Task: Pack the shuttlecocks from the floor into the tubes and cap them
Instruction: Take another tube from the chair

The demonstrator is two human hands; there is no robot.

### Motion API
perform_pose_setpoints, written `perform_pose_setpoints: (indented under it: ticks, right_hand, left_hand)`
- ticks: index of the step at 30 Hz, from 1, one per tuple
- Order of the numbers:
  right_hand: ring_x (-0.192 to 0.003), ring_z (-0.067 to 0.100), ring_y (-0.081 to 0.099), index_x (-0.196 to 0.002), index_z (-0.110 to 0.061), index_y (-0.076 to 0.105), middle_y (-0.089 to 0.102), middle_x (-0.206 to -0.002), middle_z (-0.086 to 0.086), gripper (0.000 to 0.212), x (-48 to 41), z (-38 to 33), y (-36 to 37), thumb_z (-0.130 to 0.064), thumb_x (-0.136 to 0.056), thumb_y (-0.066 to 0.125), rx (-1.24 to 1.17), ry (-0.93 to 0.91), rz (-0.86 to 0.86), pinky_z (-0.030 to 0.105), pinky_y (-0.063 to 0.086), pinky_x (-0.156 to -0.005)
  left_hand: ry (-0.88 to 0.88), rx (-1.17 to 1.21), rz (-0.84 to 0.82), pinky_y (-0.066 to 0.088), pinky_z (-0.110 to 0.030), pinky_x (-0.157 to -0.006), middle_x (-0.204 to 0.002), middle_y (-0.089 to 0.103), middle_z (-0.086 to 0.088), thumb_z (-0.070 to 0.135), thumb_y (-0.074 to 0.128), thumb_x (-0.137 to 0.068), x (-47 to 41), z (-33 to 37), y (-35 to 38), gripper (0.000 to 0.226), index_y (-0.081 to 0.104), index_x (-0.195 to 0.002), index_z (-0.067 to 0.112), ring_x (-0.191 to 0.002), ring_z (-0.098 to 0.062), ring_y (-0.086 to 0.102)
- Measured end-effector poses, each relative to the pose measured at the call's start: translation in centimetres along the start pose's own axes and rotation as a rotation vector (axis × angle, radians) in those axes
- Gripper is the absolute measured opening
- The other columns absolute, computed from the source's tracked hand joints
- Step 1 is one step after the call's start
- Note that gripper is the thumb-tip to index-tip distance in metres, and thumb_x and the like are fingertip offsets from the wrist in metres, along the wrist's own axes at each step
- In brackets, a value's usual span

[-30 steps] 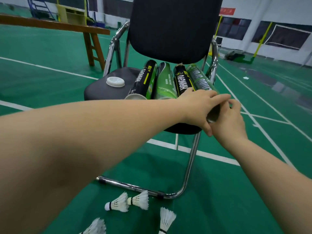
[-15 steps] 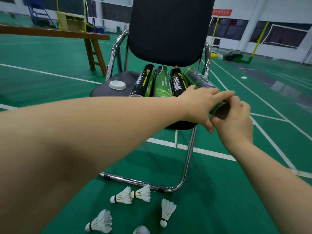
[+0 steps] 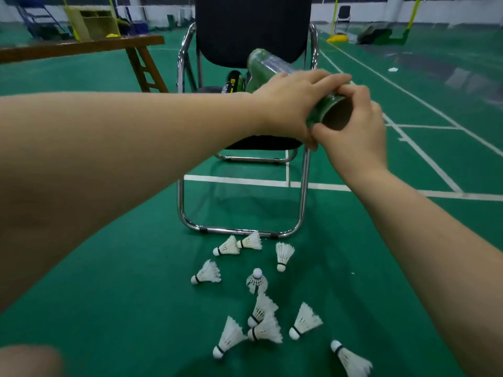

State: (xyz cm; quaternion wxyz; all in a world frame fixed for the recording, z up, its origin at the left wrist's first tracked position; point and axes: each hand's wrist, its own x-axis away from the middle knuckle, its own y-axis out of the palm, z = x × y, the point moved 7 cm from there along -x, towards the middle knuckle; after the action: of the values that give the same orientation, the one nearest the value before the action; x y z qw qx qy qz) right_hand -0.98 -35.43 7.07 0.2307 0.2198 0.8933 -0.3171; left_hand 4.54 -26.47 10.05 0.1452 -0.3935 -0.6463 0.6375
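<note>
The left hand [image 3: 294, 104] lies over the green tube [image 3: 272, 63], fingers curled across its top and thumb tucked beneath, gripping it close to its open end. The right hand [image 3: 353, 131] meets it there, fingertips [image 3: 351, 91] pinching the upper rim and thumb pressed to the lower rim, just touching the left thumb. The tube is held in the air, tilted, with its far end raised beyond the left knuckles towards the chair [image 3: 253, 28] backrest and its mouth turned back between the two hands. The mouth shows a brown inner wall, and what lies deeper cannot be told. Behind the left wrist, on the chair seat, a black tube [image 3: 232, 83] leans against the backrest, with part of another green tube [image 3: 251, 84] just beside it. Both are mostly hidden by the left forearm, so their ends and contents cannot be seen. Well below the fingers, on the green court floor [image 3: 136, 268], the white shuttlecocks [image 3: 304, 321] lie scattered in front of the chair's chrome foot rail. Two lie side by side against the rail, and several are bunched and touching nearer the camera. Far to the left of the left hand stands a wooden bench [image 3: 81, 47].
</note>
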Motion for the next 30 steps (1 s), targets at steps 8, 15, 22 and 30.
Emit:
perform_pose_setpoints:
  ticks: [8, 15, 22, 30]
  right_hand:
    - [-0.087, 0.016, 0.041, -0.122, -0.026, 0.046, 0.045, -0.105, 0.001, 0.055, 5.7, -4.5, -1.1, -0.022, -0.072, 0.068, -0.022, -0.017, -0.128, 0.018, 0.028, -0.067]
    - [-0.089, 0.016, 0.045, -0.122, -0.033, 0.046, 0.053, -0.112, 0.004, 0.056, 8.6, -5.7, 0.3, -0.022, -0.072, 0.069, -0.057, 0.029, -0.234, 0.022, 0.031, -0.071]
    - [-0.094, 0.015, 0.048, -0.120, -0.036, 0.047, 0.056, -0.115, 0.003, 0.056, 9.7, -6.6, 2.4, -0.024, -0.070, 0.069, -0.014, -0.011, -0.339, 0.023, 0.033, -0.075]
    - [-0.093, 0.019, 0.049, -0.119, -0.036, 0.047, 0.055, -0.108, 0.003, 0.055, 11.6, -6.8, 7.2, -0.026, -0.070, 0.069, 0.048, -0.026, -0.512, 0.025, 0.033, -0.072]
  left_hand:
    - [0.007, -0.032, -0.030, 0.031, -0.044, -0.109, -0.144, 0.042, -0.001, 0.054, 0.077, -0.067, 7.1, 2.1, -2.8, 0.110, 0.013, -0.151, 0.021, -0.131, -0.021, 0.040]
    - [0.001, 0.022, -0.087, 0.034, -0.042, -0.105, -0.145, 0.042, -0.004, 0.046, 0.083, -0.063, 10.9, 2.1, -2.3, 0.117, 0.012, -0.151, 0.017, -0.129, -0.024, 0.043]
    - [-0.069, 0.173, -0.029, 0.037, -0.033, -0.098, -0.138, 0.048, -0.006, 0.043, 0.085, -0.060, 14.3, 0.5, -0.9, 0.119, 0.012, -0.151, 0.019, -0.123, -0.025, 0.047]
    - [-0.194, 0.293, -0.047, 0.040, -0.040, -0.100, -0.138, 0.047, -0.005, 0.044, 0.084, -0.060, 18.5, -2.0, 2.7, 0.119, 0.011, -0.151, 0.023, -0.123, -0.025, 0.047]
